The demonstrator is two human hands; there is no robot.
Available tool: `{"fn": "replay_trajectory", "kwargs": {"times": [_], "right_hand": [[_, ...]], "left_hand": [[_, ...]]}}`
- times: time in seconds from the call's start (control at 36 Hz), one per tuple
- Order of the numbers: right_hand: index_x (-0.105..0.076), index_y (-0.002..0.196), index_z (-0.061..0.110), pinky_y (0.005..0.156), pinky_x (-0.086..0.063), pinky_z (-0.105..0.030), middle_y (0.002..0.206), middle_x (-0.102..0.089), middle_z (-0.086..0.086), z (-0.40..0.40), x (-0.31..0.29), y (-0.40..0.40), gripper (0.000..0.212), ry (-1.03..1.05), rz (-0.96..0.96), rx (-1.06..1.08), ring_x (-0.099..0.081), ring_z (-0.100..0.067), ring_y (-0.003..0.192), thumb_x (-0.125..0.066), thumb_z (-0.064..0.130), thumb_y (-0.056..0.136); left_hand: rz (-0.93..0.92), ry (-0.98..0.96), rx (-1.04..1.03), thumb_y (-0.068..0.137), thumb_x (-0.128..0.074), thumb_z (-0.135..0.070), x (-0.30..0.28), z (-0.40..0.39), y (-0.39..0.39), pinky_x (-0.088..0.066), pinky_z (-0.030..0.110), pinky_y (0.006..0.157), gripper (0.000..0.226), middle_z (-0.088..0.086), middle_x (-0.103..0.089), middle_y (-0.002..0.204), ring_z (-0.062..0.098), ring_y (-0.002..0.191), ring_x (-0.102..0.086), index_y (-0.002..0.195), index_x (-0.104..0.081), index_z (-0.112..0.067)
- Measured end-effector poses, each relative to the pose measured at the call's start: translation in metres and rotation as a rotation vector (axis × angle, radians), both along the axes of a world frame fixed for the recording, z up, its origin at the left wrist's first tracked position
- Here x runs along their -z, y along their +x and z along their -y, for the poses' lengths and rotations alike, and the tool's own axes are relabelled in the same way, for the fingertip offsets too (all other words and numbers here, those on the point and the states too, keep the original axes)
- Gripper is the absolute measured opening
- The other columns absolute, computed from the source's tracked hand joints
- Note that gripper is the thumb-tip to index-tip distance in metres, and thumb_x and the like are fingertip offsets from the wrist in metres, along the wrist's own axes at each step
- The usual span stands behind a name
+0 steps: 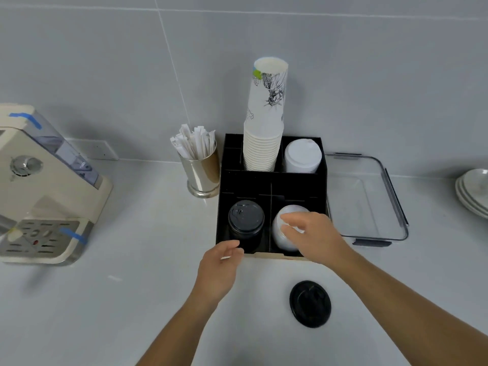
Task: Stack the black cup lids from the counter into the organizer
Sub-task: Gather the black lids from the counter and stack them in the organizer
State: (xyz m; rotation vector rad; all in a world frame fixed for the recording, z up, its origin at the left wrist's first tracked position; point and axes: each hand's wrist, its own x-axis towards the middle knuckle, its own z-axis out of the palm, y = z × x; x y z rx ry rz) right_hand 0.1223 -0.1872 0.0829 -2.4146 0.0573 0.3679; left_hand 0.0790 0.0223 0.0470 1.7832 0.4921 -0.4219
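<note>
A black organizer stands on the white counter against the wall. Its front left compartment holds a stack of black cup lids. One more black lid lies on the counter in front of the organizer, to the right. My left hand hovers at the organizer's front left edge, fingers loosely curled and holding nothing. My right hand reaches over the front right compartment, fingers apart above a stack of clear lids, empty as well.
The organizer's back compartments hold a tall stack of paper cups and white lids. A metal cup of wrapped straws stands to its left, a coffee machine further left. A clear tray and plates sit right.
</note>
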Motion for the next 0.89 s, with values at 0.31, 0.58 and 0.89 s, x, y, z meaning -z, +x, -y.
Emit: {"fn": "replay_trajectory", "kwargs": {"times": [0.31,0.58,0.89], "right_hand": [[-0.072,0.113,0.023,0.078,-0.045,-0.014,0.098,-0.071,0.008,0.05,0.013,-0.07,0.025,0.168,-0.12,0.265,-0.066,-0.01,0.094,-0.061,0.027,0.091],[-0.07,0.117,0.02,0.09,-0.05,-0.027,0.111,-0.071,0.003,0.08,0.055,-0.11,0.03,0.208,-0.258,0.438,-0.065,-0.014,0.1,-0.061,0.029,0.09],[-0.059,0.104,-0.01,0.065,-0.053,-0.029,0.085,-0.058,-0.029,0.083,0.079,-0.145,0.034,0.489,-0.446,0.669,-0.056,-0.017,0.07,-0.06,0.019,0.087]], "left_hand": [[-0.115,-0.007,0.179,0.089,-0.062,-0.023,0.019,0.035,-0.033,-0.055,0.035,0.093,0.012,-0.001,-0.072,0.096,0.016,0.099,-0.067,0.092,-0.074,-0.025],[-0.154,0.023,0.342,0.091,-0.062,-0.027,0.028,0.076,-0.038,-0.052,0.024,0.078,0.009,-0.003,-0.07,0.097,0.012,0.088,-0.064,0.089,-0.071,-0.029],[-0.22,0.126,0.43,0.089,-0.063,-0.028,0.039,0.101,-0.033,-0.049,0.029,0.092,0.031,-0.004,-0.067,0.115,0.014,0.106,-0.063,0.118,-0.068,-0.018]]}}
